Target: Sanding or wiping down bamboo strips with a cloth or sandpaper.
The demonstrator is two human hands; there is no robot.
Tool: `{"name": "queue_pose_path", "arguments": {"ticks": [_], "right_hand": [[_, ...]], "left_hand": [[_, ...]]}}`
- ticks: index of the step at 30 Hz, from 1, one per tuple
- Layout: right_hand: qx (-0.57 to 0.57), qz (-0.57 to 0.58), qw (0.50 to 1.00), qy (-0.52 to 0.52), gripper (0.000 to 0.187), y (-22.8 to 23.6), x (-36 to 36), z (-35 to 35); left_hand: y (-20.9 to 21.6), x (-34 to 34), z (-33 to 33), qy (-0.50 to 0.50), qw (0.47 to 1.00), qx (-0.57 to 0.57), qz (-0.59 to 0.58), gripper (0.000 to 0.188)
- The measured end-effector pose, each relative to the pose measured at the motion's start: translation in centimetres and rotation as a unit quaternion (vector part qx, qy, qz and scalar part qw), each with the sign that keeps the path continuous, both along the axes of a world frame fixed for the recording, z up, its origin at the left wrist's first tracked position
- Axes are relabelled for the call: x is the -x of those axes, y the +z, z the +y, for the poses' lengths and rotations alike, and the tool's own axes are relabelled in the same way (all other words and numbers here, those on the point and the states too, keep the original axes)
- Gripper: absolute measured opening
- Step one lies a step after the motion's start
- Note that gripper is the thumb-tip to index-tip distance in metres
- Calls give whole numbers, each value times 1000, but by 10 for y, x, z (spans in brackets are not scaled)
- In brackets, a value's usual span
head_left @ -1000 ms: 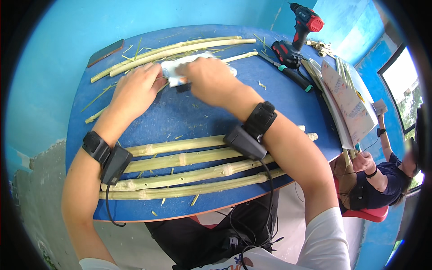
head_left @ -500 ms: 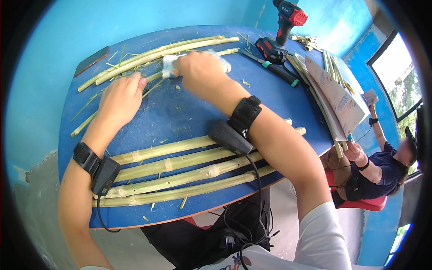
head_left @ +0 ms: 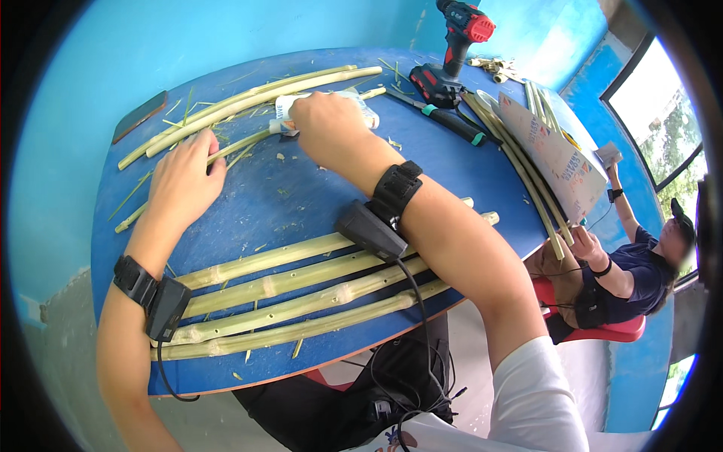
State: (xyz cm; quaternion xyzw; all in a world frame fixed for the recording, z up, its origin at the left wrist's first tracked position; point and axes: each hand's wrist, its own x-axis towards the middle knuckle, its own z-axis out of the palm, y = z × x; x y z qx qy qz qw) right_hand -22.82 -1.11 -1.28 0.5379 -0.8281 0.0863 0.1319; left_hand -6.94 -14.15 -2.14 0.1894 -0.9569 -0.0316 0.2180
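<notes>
My left hand (head_left: pixel 183 181) is closed around a slim green bamboo pole (head_left: pixel 247 142) at the left of the table. This pole slants up to the right, its far end showing past my other hand. My right hand (head_left: pixel 328 124) grips a white printed sheet of sandpaper (head_left: pixel 285 109), folded around the same pole, with the palm turned down. Which fingers press on the sheet is hidden. Below my hands lie several thicker bamboo poles (head_left: pixel 331 295) side by side, with small holes along them. Two longer poles (head_left: pixel 263 94) rest behind my hands among green shavings.
A red and black cordless drill (head_left: pixel 457 45) stands at the back right. Beside it lies a cutting tool (head_left: pixel 452 124) with black and teal handles. A dark flat rectangular object (head_left: pixel 140 117) is at the left edge. At right, another person (head_left: pixel 633 271) sits near poles and a large printed sheet (head_left: pixel 553 154).
My right hand and the sandpaper have shifted slightly right along the pole, and the blur on them has gone. My left hand still holds the pole. The whole view has turned a little.
</notes>
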Motion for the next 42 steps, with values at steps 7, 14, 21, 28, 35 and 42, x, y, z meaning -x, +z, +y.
{"name": "queue_pose_path", "arguments": {"ticks": [7, 14, 21, 28, 35, 42], "right_hand": [[56, -3, 987, 148, 11, -15, -17, -22], [77, -16, 995, 61, 9, -4, -15, -7], [106, 36, 985, 131, 10, -7, -16, -19], [95, 1, 992, 85, 10, -6, -15, -12], [60, -30, 997, 37, 10, -6, -5, -12], [59, -15, 997, 52, 13, -9, 1, -8]], "left_hand": [[-16, 2, -18, -60, 996, 27, 64, 12], [-2, 6, -5, -22, 1000, -5, 8, 22], [-6, 4, -15, -25, 998, -35, 46, 19], [-4, 8, -8, -86, 987, -109, 82, 15], [1, -2, -5, -87, 993, -27, 75, 14], [-3, 1, -12, 6, 998, 67, -13, 26]]}}
